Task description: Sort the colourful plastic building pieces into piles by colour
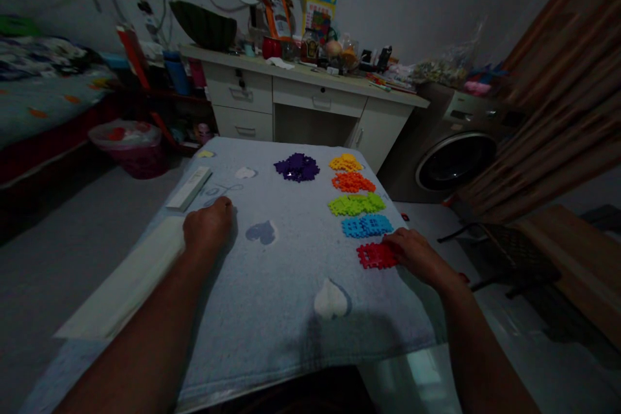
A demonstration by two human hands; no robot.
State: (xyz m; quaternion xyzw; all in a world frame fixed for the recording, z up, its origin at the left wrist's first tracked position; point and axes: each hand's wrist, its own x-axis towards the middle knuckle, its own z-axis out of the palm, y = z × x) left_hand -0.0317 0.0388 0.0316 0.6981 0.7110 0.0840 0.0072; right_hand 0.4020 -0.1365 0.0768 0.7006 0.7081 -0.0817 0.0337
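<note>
Fingertips of your right hand [412, 253] rest curled on the flat pile of red plastic interlocking tiles [376, 256], right of frame centre on the pale blue towel-covered table [272, 310]; whether they grip a tile, you cannot tell. Above it, toward the upper middle, lie blue [366, 226], green [356, 204], orange [352, 182] and yellow [345, 162] piles, with a purple pile [297, 167] left of them. Your left hand [208, 228] sits as a closed fist, empty, left of centre beside a long white box [189, 188].

Cloth [286, 284] centre bare between hands; coloured block piles [356, 204] line right side; white box [189, 188] left
</note>
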